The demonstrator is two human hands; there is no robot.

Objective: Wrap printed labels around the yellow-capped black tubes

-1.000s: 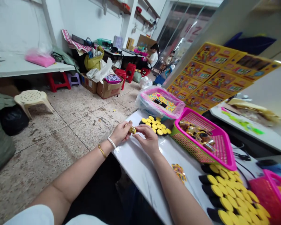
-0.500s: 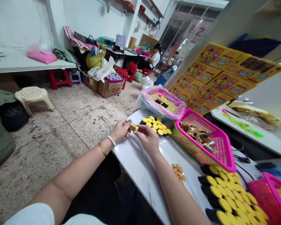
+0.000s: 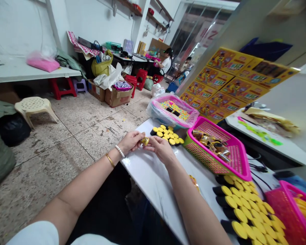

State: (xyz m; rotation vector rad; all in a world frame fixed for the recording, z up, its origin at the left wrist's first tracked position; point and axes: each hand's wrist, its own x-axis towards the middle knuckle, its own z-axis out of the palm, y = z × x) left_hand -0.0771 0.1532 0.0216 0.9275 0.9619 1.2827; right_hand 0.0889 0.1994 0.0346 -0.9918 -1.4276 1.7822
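Observation:
Over the near left edge of the white table, my left hand [image 3: 131, 142] pinches a small shiny yellow-gold packet [image 3: 144, 141]. My right hand [image 3: 161, 148] has its fingers closed at the packet's other side, so both hands grip it. The packet's far details are too small to read. Just beyond my fingers stands a cluster of black tubs with yellow lids [image 3: 168, 134]. A pile of small printed pieces [image 3: 194, 183] lies on the table, partly behind my right forearm.
A pink and green basket [image 3: 236, 172] holds wrapped pieces. Behind it, a plastic-lined basket [image 3: 193, 119] contains colourful beads and two black tubs. More yellow-lidded tubs [image 3: 252, 207] stand at right, near a red basket [image 3: 277, 204]. Yellow printed boxes [image 3: 219, 83] are stacked behind. A person [image 3: 165, 63] sits far back.
The packet has turned between my fingers and looks more crumpled. My right hand's fingers have shifted and extend more along it. The camera view has moved slightly.

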